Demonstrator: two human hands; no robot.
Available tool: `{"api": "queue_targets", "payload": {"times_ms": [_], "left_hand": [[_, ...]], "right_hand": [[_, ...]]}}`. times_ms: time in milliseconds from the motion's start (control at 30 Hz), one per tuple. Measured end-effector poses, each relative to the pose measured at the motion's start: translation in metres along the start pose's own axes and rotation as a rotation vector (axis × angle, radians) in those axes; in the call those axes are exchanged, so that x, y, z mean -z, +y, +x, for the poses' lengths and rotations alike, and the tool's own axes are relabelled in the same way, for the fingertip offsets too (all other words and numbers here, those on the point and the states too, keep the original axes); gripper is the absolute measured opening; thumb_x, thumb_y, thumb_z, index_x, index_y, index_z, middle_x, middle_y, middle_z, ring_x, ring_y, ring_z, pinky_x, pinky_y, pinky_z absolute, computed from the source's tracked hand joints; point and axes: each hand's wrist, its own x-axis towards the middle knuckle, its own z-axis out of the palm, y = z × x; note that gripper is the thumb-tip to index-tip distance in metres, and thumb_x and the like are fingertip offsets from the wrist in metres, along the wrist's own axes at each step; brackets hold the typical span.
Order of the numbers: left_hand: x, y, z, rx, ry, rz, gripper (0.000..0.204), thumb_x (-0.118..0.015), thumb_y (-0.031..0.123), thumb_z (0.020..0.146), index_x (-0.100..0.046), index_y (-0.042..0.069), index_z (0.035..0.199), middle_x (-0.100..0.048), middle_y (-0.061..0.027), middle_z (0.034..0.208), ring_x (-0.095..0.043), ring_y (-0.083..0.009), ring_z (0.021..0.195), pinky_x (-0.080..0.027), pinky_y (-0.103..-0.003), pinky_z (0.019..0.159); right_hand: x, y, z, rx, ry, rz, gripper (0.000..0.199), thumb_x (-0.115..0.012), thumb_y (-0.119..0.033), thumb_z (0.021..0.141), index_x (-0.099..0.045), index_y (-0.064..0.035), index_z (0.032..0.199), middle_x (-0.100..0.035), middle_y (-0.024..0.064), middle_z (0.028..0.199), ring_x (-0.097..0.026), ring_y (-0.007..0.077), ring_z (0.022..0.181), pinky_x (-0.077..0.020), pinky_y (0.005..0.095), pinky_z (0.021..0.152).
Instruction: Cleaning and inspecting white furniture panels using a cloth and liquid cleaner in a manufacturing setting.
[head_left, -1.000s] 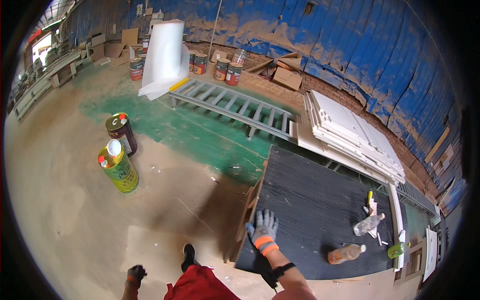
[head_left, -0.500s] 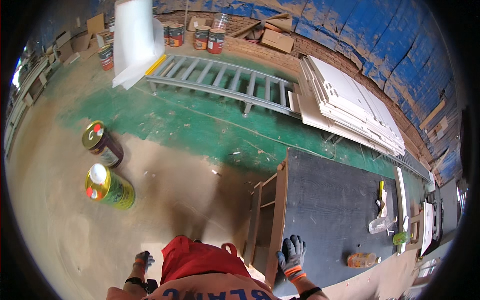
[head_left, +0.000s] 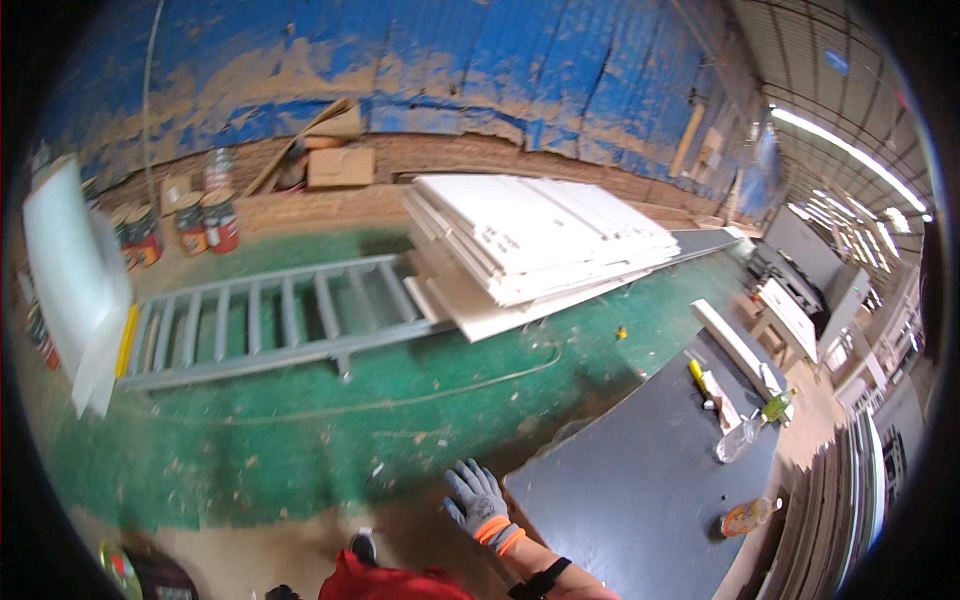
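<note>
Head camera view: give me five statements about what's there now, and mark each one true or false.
1. The right hand wears a grey glove with an orange band. True.
2. The right hand is holding a bottle. False: it is open, with no bottle in it.
3. White panels lie stacked on the metal roller frame. True.
4. The yellow bar is right beside the white panels. False: the yellow bar is next to the white roll.
5. An orange-tinted bottle is on the dark tabletop. True.
</note>
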Motion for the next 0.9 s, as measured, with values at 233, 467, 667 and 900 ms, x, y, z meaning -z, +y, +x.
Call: {"api": "queue_targets", "payload": {"times_ms": [233,467,667,900], "left_hand": [[-0.123,0.313,0.142,-0.129,-0.128,0.268,0.025,-0.052,0.035,0.091,-0.06,0.012,0.096,-0.059,-0.0114,0.084,-0.059,-0.0266,0.07,-0.047,-0.042,0.055],[-0.408,0.426,0.205,-0.464,-0.776,0.558,0.02,-0.048,0.027,0.088,-0.063,0.019,0.097,-0.061,-0.0042,0.101,-0.058,-0.0217,0.098,-0.048,-0.037,0.082],[-0.619,0.482,0.201,-0.143,-0.772,0.503,0.018,-0.058,0.022,0.092,-0.063,0.005,0.091,-0.062,-0.0082,0.082,-0.062,-0.0207,0.069,-0.052,-0.035,0.062],[-0.786,0.563,0.14,-0.277,-0.616,0.758,0.017,-0.055,0.021,0.091,-0.062,0.006,0.087,-0.059,-0.0054,0.072,-0.059,-0.0198,0.062,-0.049,-0.035,0.058]], "right_hand": [[-0.018,0.132,0.025,-0.644,0.103,-0.197,0.059,-0.062,-0.04,0.083,-0.051,-0.0111,0.133,-0.044,0.013,0.142,-0.032,0.0366,0.137,-0.0233,0.054,0.112],[0.006,0.118,0.046,-0.651,-0.04,-0.315,0.053,-0.064,-0.032,0.081,-0.054,-0.0116,0.129,-0.051,0.012,0.134,-0.037,0.0308,0.134,-0.026,0.0497,0.111],[-0.06,0.191,0.01,-0.47,-0.314,-0.229,0.054,-0.061,-0.036,0.084,-0.051,-0.0142,0.133,-0.046,0.0097,0.141,-0.032,0.0311,0.137,-0.0256,0.0536,0.11],[-0.045,0.325,0.22,-0.549,-0.187,-0.041,0.056,-0.062,-0.038,0.081,-0.052,-0.0146,0.131,-0.053,0.0119,0.134,-0.049,0.0312,0.124,-0.0388,0.0452,0.102]]}}
